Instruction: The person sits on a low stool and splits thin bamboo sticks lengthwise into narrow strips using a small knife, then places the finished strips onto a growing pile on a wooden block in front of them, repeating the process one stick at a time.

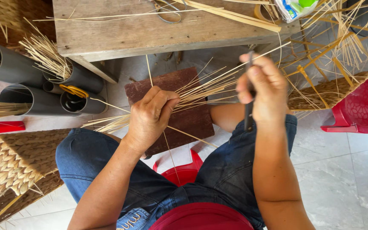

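My left hand (150, 117) is closed around a bundle of thin pale straw strips (205, 89) that fan out to the right and stick out behind the fist to the left. It is held over a dark red-brown board (192, 119) lying between my knees. My right hand (265, 87) is raised to the right of the bundle and grips a dark narrow knife (248, 115) held upright. One long strip runs from the bundle up past the right hand. I sit on a red stool (184, 172) in blue jeans.
A worn wooden bench (150, 30) with scissors (169, 10) and loose strips stands ahead. Grey pipes (26, 70) holding straw stand at left, with yellow-handled scissors (74, 90) in one. A woven basket (15, 164) lies at lower left. A red plastic chair (360, 108) and a woven mat (324, 91) are at right.
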### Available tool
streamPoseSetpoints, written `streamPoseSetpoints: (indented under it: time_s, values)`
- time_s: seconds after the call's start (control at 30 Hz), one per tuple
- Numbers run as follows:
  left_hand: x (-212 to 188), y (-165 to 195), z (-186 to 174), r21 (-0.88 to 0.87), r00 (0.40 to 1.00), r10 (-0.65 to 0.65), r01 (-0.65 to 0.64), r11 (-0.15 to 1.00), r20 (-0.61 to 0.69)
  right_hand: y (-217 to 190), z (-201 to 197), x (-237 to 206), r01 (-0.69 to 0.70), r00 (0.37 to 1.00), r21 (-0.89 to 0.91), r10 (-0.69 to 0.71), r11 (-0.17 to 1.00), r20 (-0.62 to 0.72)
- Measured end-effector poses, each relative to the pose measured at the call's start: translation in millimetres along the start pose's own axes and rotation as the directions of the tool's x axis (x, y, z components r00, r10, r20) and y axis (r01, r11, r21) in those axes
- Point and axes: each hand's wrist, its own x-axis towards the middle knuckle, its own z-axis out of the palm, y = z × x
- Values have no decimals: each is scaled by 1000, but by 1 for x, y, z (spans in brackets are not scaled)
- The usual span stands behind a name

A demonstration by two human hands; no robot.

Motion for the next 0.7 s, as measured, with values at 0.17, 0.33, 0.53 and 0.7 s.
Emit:
streamPoseSetpoints:
  time_s: [0.17,0.33,0.53,0.7]
  values:
    - [3,1,-2,52,1000,12,-12,999,0,-9,-39,13,87,975,240,-33,967,-220]
    - [5,1,3,-74,999,-8,6,997,-36,-20,-25,-9,147,986,108,-154,983,59]
    - [4,1,15,-323,987,-133,155,934,91,-11,34,-20,21,896,-185,64,982,439]
    - [4,4,18,-408,954,-209,282,868,214,-2,51,-20,10,917,-262,95,965,387]
